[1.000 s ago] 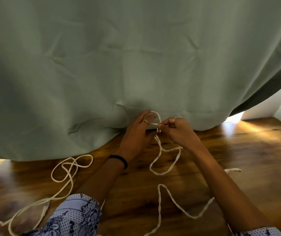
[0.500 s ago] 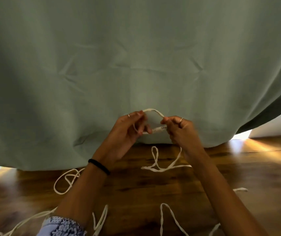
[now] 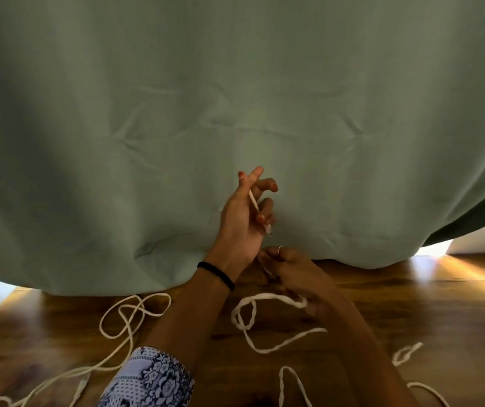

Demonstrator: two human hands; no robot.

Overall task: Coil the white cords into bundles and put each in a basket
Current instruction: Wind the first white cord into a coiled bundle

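Left hand (image 3: 242, 221) pins the cord (image 3: 254, 201) end under its thumb, before the curtain (image 3: 235, 98). Right hand (image 3: 291, 268) pinches cord below. Advise even, snug wraps.

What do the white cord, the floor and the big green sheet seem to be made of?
The white cord looks like soft matte cotton or similar fibre: limp and slightly fuzzy. The floor looks like polished brown wood, with grain and bright glare. The green sheet looks like matte woven fabric, with creases and folds.
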